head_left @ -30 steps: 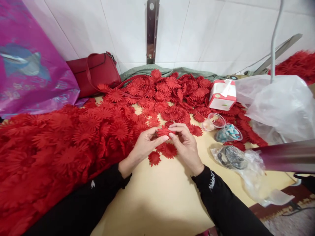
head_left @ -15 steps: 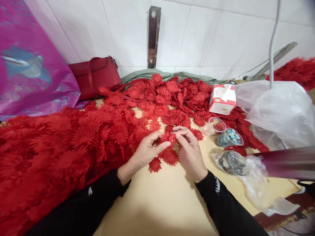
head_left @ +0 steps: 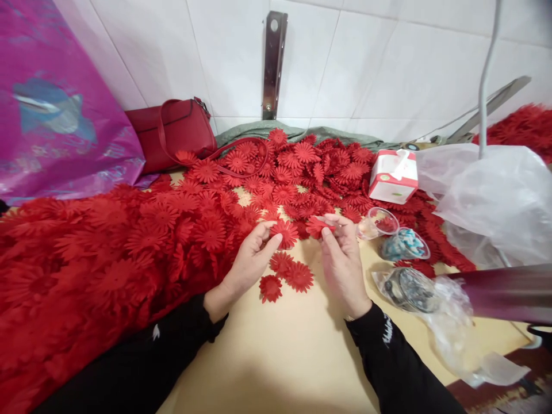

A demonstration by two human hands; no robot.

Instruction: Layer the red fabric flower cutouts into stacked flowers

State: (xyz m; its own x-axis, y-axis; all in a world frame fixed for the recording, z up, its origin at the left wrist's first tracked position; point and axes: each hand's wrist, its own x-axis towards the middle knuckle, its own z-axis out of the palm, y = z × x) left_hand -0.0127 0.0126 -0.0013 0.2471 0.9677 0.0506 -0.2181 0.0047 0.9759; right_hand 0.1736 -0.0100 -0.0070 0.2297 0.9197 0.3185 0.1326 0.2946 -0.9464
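Observation:
Between thumb and fingers, my left hand (head_left: pixel 254 253) pinches a red artificial flower (head_left: pixel 285 233) with pointed petals. A second red flower piece (head_left: pixel 317 226) is pinched in my right hand (head_left: pixel 342 259), a short gap to the right of the first. On the table just below and between the hands lie a few loose red flowers (head_left: pixel 299 277), petals spread. A deep heap of the same red flowers (head_left: pixel 107 270) covers the table on the left, reaching my left forearm. More of them (head_left: pixel 302 164) are piled at the back, beyond both hands.
Right of my right hand stand a clear plastic cup (head_left: pixel 379 223), a cup with blue-and-white stuff (head_left: pixel 404 244) and a bagged dark container (head_left: pixel 407 289). Behind them is a tissue box (head_left: pixel 392 184). A red handbag (head_left: pixel 181 135) and purple bag (head_left: pixel 64 155) sit back left.
My hands have drawn apart, each now with its own red flower piece; before, they met over red petals. A flower on the table between them has come into view.

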